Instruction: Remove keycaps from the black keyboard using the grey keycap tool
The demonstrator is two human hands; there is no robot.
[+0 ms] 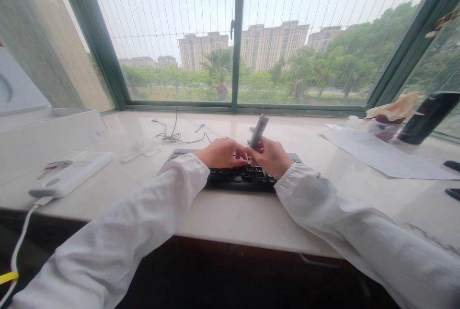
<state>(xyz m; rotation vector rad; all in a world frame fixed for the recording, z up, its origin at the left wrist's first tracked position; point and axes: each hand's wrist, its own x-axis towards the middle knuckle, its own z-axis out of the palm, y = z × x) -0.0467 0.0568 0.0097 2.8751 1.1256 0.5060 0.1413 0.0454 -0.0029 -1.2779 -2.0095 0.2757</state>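
A black keyboard (pixel 240 184) lies on the white sill in front of me, and some of its keycaps look to be off near the middle. My left hand (pixel 223 152) rests over its upper middle, fingers curled and fingertips drawn together; whatever they pinch is hidden or too small to name. Upright in my right hand (pixel 272 156) is a slim grey, metallic-looking tool (pixel 258 131), its lower end hidden by my fingers. Both hands nearly touch above the keys. Small loose pieces (pixel 252 129) lie just behind the tool.
A thin cable (pixel 168 136) curls behind the keyboard. To the left are a white power bank (pixel 72 175) with keys on it and a white box (pixel 53 131). Paper (pixel 384 155) and a black cylindrical object (pixel 427 117) are at right. The window stands behind.
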